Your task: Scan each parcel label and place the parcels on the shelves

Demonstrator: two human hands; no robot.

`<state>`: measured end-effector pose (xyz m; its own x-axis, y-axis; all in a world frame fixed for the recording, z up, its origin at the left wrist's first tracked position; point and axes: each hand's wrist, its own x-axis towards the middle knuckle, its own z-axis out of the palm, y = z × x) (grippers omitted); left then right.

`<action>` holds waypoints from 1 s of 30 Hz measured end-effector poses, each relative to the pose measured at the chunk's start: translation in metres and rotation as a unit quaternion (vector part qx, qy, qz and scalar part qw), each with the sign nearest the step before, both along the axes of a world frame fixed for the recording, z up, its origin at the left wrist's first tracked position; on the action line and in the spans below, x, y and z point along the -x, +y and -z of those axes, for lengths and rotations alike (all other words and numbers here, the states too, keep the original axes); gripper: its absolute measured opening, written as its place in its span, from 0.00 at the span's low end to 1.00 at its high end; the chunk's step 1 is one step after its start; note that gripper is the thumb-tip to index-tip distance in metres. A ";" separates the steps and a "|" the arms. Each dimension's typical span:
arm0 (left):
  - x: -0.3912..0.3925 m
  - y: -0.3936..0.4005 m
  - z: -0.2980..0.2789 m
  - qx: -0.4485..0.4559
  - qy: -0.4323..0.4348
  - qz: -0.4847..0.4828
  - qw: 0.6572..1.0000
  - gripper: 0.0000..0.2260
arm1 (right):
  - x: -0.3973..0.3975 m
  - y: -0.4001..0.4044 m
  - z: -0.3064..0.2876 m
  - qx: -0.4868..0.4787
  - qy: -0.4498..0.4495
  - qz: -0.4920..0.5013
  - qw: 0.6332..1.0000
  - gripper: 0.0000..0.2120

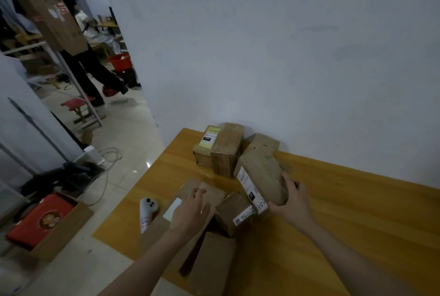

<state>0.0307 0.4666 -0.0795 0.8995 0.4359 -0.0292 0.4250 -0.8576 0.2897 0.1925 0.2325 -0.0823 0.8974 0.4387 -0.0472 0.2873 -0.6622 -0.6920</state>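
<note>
Several cardboard parcels lie on the wooden table (357, 212) by the white wall. My right hand (294, 200) grips the right end of a long tilted parcel (259, 172) with a white label on its left side. My left hand (190, 210) rests flat, fingers spread, on a flat parcel (209, 191). A small box with a label (234, 214) sits between my hands. Two taped boxes (219, 148) stand against the wall. A white handheld scanner (148, 210) lies at the table's left edge. Another box (212, 264) lies near me.
To the left, a cardboard box with a red item (45, 222) sits on the tiled floor, beside cables and a white device (94, 155). Farther back a person (90, 69) carries a large box past a red stool (77, 105), a metal rack and a red bucket (120, 61).
</note>
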 end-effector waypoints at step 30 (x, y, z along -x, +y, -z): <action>0.145 -0.430 -0.109 0.546 -0.130 0.095 0.822 0.23 | 0.245 -0.385 -0.088 -0.474 0.340 0.145 0.799 0.23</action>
